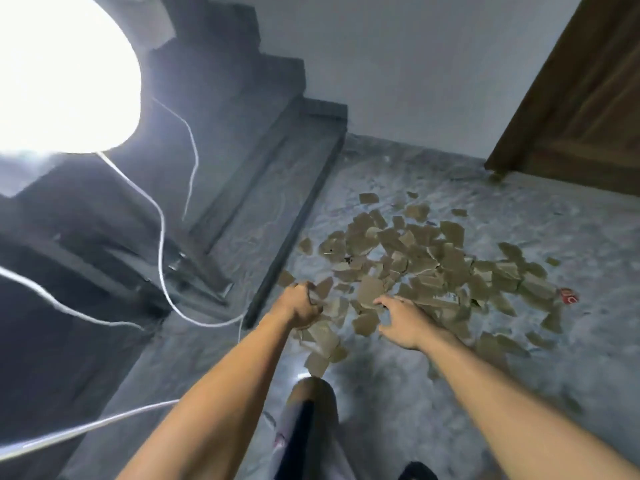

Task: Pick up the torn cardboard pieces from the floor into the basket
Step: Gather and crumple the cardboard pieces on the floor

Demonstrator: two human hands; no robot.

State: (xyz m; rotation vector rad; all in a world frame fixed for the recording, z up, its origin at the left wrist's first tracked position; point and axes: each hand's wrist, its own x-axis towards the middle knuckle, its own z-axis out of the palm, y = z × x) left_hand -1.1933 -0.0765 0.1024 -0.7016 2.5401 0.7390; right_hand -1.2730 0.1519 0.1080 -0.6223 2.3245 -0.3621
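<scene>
Several torn brown cardboard pieces [429, 265] lie scattered in a loose heap on the grey floor, from the stair edge to the right. My left hand [299, 306] is at the heap's near left edge, fingers closed around a few cardboard pieces. My right hand [401, 320] hovers just over the near side of the heap, palm down with fingers spread and nothing in it. No basket is in view.
Grey stone stairs [277, 161] rise at the left. A very bright lamp [59, 71] glares at the top left, and white cables [162, 244] trail across the steps. A brown wooden door [581, 109] stands at the right. A small red scrap [568, 295] lies by the heap. My knee [311, 403] is below.
</scene>
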